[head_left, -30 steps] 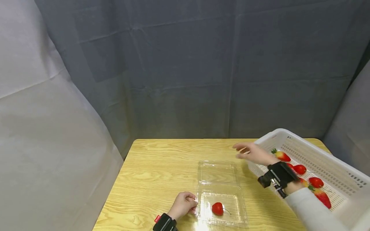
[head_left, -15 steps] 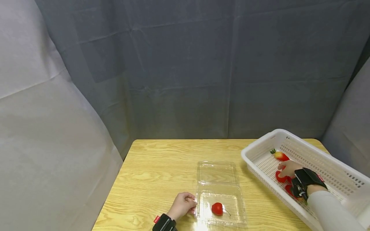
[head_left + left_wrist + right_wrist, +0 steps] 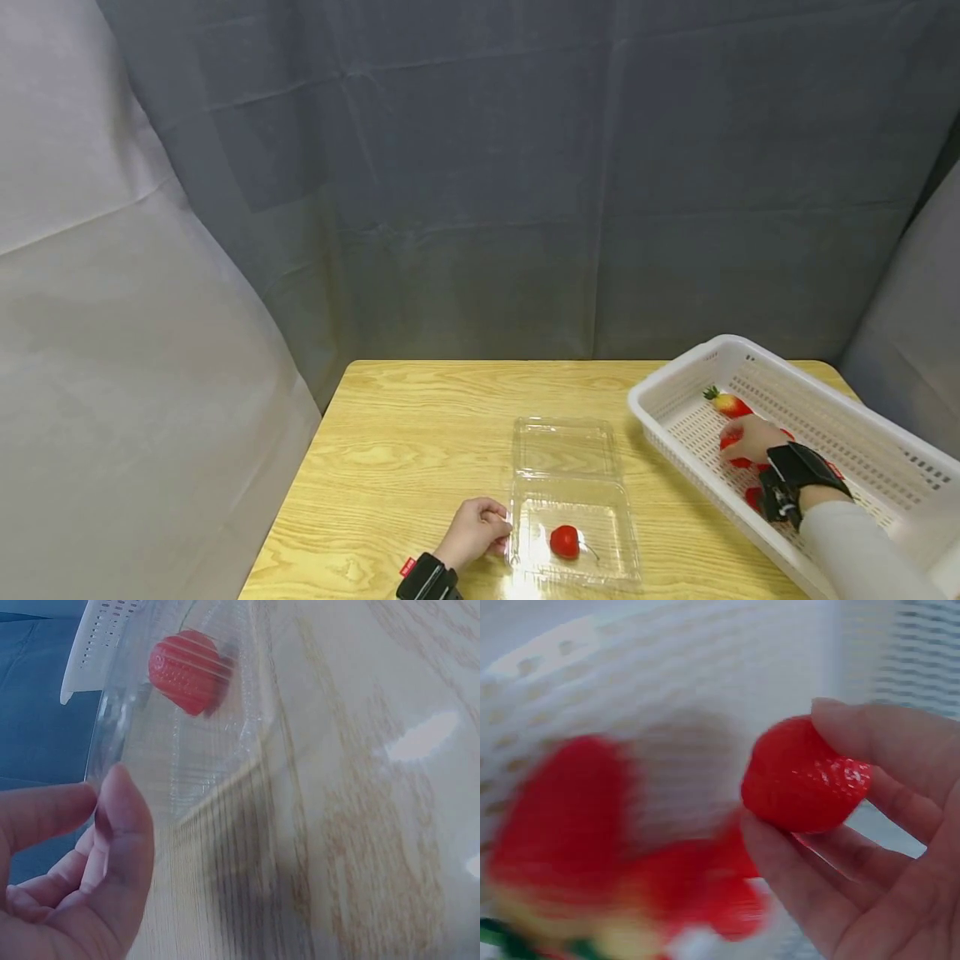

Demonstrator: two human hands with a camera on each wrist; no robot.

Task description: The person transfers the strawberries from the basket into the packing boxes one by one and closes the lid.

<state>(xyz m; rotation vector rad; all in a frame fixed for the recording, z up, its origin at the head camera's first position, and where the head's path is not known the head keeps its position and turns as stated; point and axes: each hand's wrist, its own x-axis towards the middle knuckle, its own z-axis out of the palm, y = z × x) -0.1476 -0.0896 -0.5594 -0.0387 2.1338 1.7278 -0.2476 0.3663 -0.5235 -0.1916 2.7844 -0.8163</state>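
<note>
From the head camera we see a wood-grain table (image 3: 420,417) before a dark grey curtain (image 3: 465,167), with a clear plastic clamshell (image 3: 566,448) lying on it, lid folded back flat on the far side. One red cherry (image 3: 565,542) with a thin stem sits in its near half. The left hand (image 3: 472,531) is at the clamshell's left side, and the right hand (image 3: 752,439) reaches down inside a white perforated basket (image 3: 825,425), just beside a red-and-yellow strawberry (image 3: 727,404) with a leafy green crown. Each wrist wears a black strap. In the left wrist view we find the thumb and index finger pinching the clamshell's edge, the other fingers curled beneath, while the cherry shows through the plastic. In the right wrist view we see the thumb and fingers grasping a glossy, dimpled red fruit (image 3: 802,776) from opposite sides, inside the basket; we cannot tell whether it touches the floor. Near it lie more red fruits (image 3: 562,832), too blurred for us to separate.
</note>
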